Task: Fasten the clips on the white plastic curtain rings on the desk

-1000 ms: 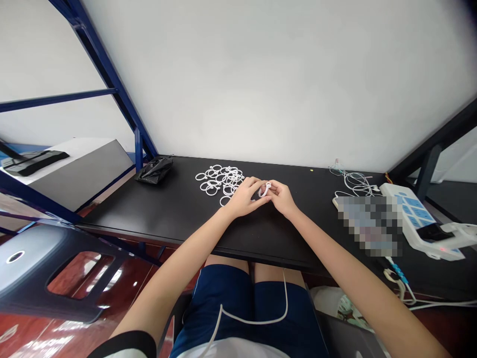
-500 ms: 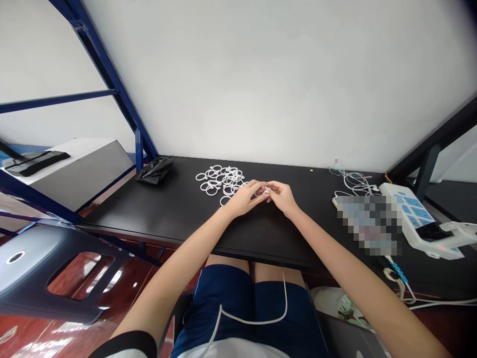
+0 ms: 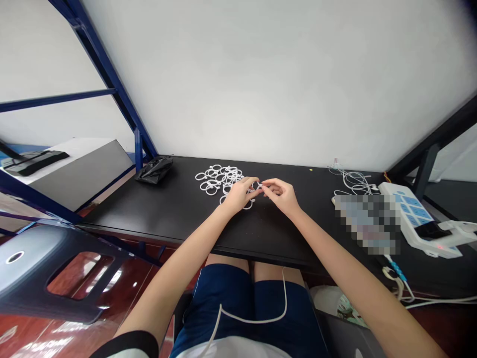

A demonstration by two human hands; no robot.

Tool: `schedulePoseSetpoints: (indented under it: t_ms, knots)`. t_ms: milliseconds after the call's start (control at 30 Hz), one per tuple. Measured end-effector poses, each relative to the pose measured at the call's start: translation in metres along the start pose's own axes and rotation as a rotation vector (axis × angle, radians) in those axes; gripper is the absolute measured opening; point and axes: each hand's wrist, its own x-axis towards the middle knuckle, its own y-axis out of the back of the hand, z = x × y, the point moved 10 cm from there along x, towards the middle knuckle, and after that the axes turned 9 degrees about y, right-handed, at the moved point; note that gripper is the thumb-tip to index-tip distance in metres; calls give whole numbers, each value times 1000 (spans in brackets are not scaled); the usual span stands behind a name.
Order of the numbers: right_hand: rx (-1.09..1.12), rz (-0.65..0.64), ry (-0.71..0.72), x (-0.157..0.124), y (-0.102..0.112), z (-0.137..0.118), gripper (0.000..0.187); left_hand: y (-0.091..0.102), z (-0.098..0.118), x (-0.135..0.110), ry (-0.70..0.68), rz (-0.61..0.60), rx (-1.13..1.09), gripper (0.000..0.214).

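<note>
My left hand (image 3: 238, 196) is closed in a pinch on a small white curtain ring (image 3: 255, 186), just above the black table. From the other side, the thumb and forefinger of my right hand (image 3: 282, 195) pinch the same ring. Fingers cover part of it. Beyond my left hand lies a loose pile of white curtain rings (image 3: 212, 189), several of them overlapping, each with a small knob or eyelet. Another curtain ring (image 3: 249, 206) shows partly from under my left hand.
A black plastic bag (image 3: 154, 170) sits at the table's left end. On the right are tangled white cables (image 3: 354, 183), a blurred-out phone-like object (image 3: 367, 223) and a white power strip (image 3: 410, 211). Blue metal posts (image 3: 108, 74) frame the left side. A dark stool (image 3: 37, 263) stands lower left.
My left hand has shifted slightly left, so the hands' fingertips are a little further apart and more of the held ring shows. A ring now shows below my left hand.
</note>
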Motion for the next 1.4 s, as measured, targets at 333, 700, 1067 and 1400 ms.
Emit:
schedulePoseSetpoints:
  t_ms: [333, 700, 1067, 1400]
  knots:
    - [-220, -12, 316, 0, -1, -29, 17, -2, 4, -1, -8, -40, 24, 25]
    - [-218, -5, 374, -1, -1, -31, 19, -4, 6, -2, -33, -54, 56, 24]
    - [-212, -17, 375, -2, -2, -32, 19, -5, 5, -2, -37, -59, 47, 23]
    - [-225, -2, 387, -2, -2, -30, 14, -2, 5, -2, -50, -18, -11, 23]
